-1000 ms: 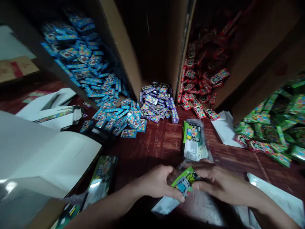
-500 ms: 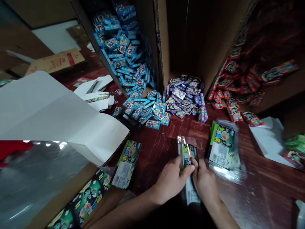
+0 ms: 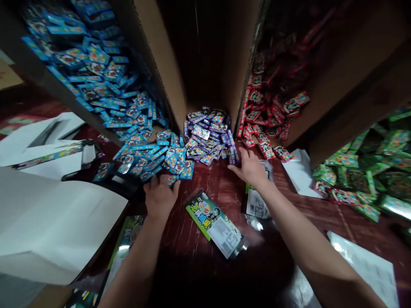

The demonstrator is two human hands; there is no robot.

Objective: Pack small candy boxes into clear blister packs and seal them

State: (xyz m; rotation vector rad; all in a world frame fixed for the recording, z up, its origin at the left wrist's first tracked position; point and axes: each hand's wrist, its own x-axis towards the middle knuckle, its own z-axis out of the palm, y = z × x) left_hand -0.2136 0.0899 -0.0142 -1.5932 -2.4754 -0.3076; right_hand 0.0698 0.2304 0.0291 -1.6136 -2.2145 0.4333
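My left hand (image 3: 159, 196) reaches to the near edge of a pile of small blue candy boxes (image 3: 141, 147). Its fingers are apart, and one blue box lies between thumb and forefinger; whether they grip it I cannot tell. Beside a heap of purple candy boxes (image 3: 205, 141), my right hand (image 3: 252, 169) is spread, with nothing seen in it. A flat printed pouch (image 3: 214, 222), black and green with a white label, lies slanted on the dark red table between my arms. Under my right wrist is a stack of similar pouches (image 3: 257, 203), partly hidden.
Tall cardboard walls (image 3: 163, 64) part the piles. Red candy boxes (image 3: 263, 113) spill out at the right, green packets (image 3: 359, 171) farther right. White card (image 3: 61, 214) stands at left, and another printed pouch (image 3: 126, 237) lies partly behind my left arm.
My hands have let go of the pouch they held together and moved apart, forward to the blue and purple boxes. The pouch now lies on the table. The view has swung right.
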